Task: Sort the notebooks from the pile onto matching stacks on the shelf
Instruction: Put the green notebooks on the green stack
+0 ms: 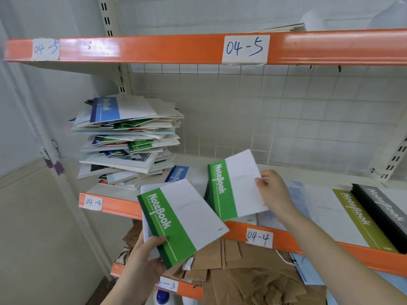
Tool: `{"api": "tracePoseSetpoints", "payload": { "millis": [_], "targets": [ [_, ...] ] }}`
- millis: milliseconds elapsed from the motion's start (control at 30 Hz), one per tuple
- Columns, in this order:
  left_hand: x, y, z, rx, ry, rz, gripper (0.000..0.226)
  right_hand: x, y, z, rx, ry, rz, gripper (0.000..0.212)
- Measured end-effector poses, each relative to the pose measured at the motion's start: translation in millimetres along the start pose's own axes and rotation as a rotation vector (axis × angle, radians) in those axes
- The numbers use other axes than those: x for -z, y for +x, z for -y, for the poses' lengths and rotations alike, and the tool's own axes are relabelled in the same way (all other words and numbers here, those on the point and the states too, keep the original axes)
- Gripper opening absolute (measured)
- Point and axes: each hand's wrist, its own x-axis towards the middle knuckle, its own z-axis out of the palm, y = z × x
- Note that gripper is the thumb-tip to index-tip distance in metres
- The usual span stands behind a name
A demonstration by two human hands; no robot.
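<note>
R fingers (263,180) pinch green notebook (233,188), spine left, long axis front-back.

The black stack (383,219) runs off the right edge, and the left hand (144,258) hides the green notebook's (182,221) lower corner.

A tall, untidy pile of notebooks (127,142), with blue, green and dark covers skewed at many angles, is stacked at the left end of the shelf (198,170) labelled 04-4. A green-and-white notebook (182,223) is held tilted in front of the shelf edge, while a second green-and-white notebook (235,186) is held slanted over the middle of the shelf, beside a blue notebook (177,173) lying flat at the foot of the pile. Further right, a pale blue stack (293,201), an olive-banded stack (343,216) and a black-and-grey stack (383,208) are laid side by side.
</note>
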Motion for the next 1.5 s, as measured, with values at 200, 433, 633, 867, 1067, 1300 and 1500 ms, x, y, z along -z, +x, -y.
{"api": "tracePoseSetpoints", "payload": {
  "millis": [200,433,633,867,1067,1300,1500],
  "targets": [
    [11,-6,-10,-0.057,-0.003,-0.018,0.052,-17,8,-6,-0.025,-0.568,0.169,0.032],
    [17,-10,-13,-0.083,0.014,-0.037,0.050,-40,-10,-5,0.220,-0.736,0.513,0.043],
    [19,-13,-13,-0.081,0.018,-0.047,0.047,-45,-14,-1,0.242,-0.848,0.503,0.054],
    [16,-15,-17,-0.068,0.006,-0.052,0.049,-57,-28,10,0.215,-0.909,0.368,0.045],
    [15,-18,-17,-0.065,-0.005,-0.053,0.043,-57,-39,5,0.247,-0.898,0.342,0.049],
    [16,-17,-17,-0.075,0.010,-0.088,0.034,-54,-40,1,0.255,-0.851,0.373,0.053],
    [11,-15,-16,-0.078,0.025,-0.076,0.039,-54,-40,-3,0.260,-0.820,0.364,0.054]
  ]
}}
